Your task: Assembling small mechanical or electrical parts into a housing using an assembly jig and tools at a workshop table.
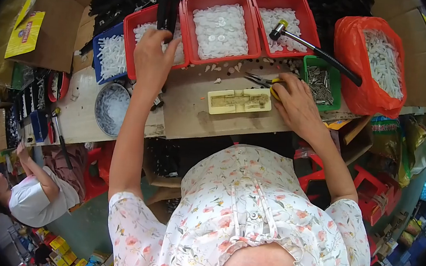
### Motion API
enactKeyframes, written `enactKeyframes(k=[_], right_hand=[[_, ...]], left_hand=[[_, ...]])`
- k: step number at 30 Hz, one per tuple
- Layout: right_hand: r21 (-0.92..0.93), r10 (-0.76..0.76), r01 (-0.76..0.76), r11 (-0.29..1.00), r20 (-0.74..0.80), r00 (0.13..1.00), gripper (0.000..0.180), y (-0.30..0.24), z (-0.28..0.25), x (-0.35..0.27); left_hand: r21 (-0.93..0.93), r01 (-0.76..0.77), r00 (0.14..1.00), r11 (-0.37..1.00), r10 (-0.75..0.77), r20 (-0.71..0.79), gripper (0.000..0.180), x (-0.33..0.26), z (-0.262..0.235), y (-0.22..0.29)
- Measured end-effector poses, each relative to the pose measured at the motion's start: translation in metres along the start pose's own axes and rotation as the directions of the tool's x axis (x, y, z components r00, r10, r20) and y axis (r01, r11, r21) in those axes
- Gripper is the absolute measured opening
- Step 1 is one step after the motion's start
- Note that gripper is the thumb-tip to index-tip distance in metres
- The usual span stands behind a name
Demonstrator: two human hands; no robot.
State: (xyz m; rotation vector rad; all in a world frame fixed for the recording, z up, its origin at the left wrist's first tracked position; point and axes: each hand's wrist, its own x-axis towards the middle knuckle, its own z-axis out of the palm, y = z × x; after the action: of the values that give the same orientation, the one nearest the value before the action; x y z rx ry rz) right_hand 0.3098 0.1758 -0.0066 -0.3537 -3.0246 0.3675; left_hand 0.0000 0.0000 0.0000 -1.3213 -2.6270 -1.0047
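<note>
My left hand (154,57) is raised over the front of the left red bin (130,46), which holds white plastic pieces. Its fingers curl at the lower end of a black strip (167,11); what they grip is hidden. On the right, my right hand (298,101) has its fingers closed around the yellow handles of a pair of pliers (260,80), jaws pointing left. Just left of that hand, a pale yellow block (239,101) with a stained, recessed shape lies on the cardboard-topped table (186,112).
Two more red bins (254,49) (315,27) of white pieces stand behind. A black-handled hammer (320,53) leans across the right one, beside a green tray (334,86) of metal pins and a red bag (347,40). Leftward are a blue bin (97,50) and round metal bowl (99,116). Another person (40,193) sits left.
</note>
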Motion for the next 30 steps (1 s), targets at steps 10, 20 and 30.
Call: enactKeyframes(k=[10,20,30], right_hand=[[0.076,-0.03,0.041,0.996,-0.146,0.989,0.041,-0.017,-0.019,0.005],[-0.011,-0.228,0.239,0.971,-0.338,0.913,0.032,-0.061,-0.002,0.024],[-0.003,-0.251,0.257,0.966,-0.225,0.941,0.028,-0.048,0.02,0.025]], left_hand=[[0.191,-0.172,0.942,0.966,0.219,-0.256,0.012,0.002,-0.001,0.015],[0.125,-0.417,0.909,0.9,0.412,0.068,0.025,-0.116,0.023,0.083],[-0.186,-0.345,0.932,0.92,0.359,0.048,0.033,-0.132,0.032,0.072]])
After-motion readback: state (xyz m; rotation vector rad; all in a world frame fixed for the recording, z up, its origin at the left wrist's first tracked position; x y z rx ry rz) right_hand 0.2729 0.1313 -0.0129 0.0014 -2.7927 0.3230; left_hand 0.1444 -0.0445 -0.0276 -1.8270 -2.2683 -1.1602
